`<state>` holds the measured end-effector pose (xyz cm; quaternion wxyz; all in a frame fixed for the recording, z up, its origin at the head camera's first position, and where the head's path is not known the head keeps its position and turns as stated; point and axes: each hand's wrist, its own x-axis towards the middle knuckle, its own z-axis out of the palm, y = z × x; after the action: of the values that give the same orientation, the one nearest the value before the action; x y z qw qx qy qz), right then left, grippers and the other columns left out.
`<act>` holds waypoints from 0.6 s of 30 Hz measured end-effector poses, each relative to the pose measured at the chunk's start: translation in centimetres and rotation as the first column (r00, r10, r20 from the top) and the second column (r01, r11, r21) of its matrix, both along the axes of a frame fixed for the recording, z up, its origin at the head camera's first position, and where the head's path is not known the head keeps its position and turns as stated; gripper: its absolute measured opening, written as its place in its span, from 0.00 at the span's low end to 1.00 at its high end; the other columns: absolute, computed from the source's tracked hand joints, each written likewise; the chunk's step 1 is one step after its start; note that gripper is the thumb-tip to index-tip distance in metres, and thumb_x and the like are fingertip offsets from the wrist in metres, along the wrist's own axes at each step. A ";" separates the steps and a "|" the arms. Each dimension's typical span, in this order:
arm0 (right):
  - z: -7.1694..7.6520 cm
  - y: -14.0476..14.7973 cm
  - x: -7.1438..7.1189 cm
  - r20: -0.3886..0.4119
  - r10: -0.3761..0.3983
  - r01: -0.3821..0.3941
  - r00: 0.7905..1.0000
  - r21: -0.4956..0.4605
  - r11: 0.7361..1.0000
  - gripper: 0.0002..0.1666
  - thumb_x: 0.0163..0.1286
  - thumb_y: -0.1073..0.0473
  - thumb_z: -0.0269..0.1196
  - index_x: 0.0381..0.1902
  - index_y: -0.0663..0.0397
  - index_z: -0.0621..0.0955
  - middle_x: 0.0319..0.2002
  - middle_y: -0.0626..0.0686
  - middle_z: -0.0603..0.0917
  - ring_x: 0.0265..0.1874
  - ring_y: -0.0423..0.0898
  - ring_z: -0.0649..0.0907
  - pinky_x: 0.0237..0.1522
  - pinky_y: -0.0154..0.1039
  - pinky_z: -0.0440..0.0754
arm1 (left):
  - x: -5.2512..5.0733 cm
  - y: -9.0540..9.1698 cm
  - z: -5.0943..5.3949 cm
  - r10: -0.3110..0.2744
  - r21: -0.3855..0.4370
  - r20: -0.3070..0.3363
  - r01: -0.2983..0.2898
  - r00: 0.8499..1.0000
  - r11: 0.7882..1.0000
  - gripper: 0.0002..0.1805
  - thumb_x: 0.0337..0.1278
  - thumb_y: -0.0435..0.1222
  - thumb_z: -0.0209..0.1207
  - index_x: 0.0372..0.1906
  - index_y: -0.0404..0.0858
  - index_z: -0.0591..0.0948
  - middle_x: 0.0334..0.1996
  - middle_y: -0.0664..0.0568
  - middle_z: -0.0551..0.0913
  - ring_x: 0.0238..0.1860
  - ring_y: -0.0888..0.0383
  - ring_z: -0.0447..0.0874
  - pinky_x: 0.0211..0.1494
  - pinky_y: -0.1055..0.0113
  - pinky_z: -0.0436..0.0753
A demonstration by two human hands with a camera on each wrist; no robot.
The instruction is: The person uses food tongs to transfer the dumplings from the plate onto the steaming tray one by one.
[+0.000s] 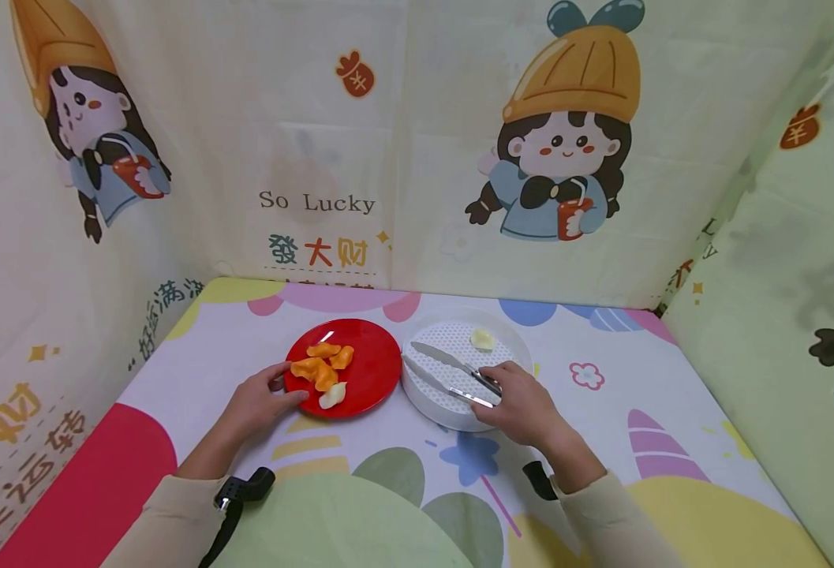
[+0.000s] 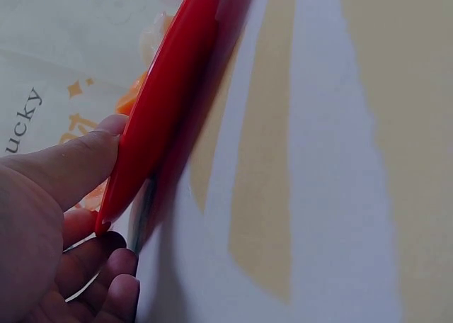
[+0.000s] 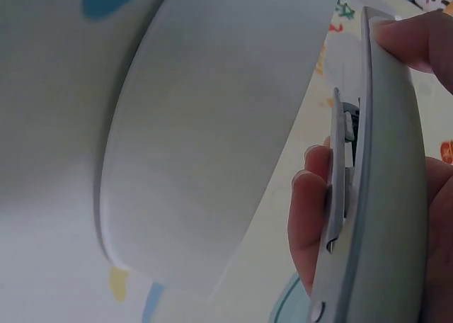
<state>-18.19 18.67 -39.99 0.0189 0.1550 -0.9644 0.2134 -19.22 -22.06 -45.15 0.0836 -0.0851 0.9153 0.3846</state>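
While the left hand's (image 1: 256, 402) fingers pinched the red plate (image 1: 374, 379) by its rim, presumably to steady it, the right hand's (image 1: 519, 398) fingers gripped metal tongs (image 1: 452, 379) by the handles. Tong arms spread, nothing between the tips; the loose squeeze likely kept them ready. Orange dumplings (image 1: 322, 372) and one white dumpling (image 1: 333, 395) lay bunched on the plate's left side. Just beside, under the tongs, a perforated white steamer tray (image 1: 425, 408) held one pale dumpling (image 1: 483, 340) near its far side. Both dishes sat on the patterned counter (image 1: 211, 347), handily close together.
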 end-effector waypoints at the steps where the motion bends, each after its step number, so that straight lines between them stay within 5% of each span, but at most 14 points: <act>1: -0.1 -0.3 0.1 0.006 0.007 -0.007 1.000 0.003 1.000 0.33 0.60 0.50 0.70 0.60 0.61 0.80 0.52 0.59 0.80 0.45 0.53 0.81 0.48 0.51 0.81 | 0.0 0.0 0.0 -0.001 0.000 0.000 0.001 1.000 1.000 0.47 0.56 0.47 0.70 0.74 0.30 0.62 0.62 0.28 0.70 0.62 0.33 0.66 0.55 0.48 0.82; 18: -0.7 -4.9 0.9 0.055 0.104 -0.102 0.993 -0.028 0.994 0.32 0.55 0.51 0.73 0.57 0.56 0.83 0.46 0.51 0.80 0.41 0.44 0.78 0.41 0.41 0.82 | -0.1 -0.2 -0.3 -0.011 0.011 0.010 0.011 1.000 1.000 0.48 0.56 0.49 0.70 0.75 0.32 0.62 0.62 0.28 0.70 0.62 0.33 0.66 0.56 0.46 0.81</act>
<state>-17.28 13.76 -40.67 -0.0173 0.1983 -0.9525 0.2304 -19.35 -22.27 -45.46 0.0909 -0.0816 0.9131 0.3889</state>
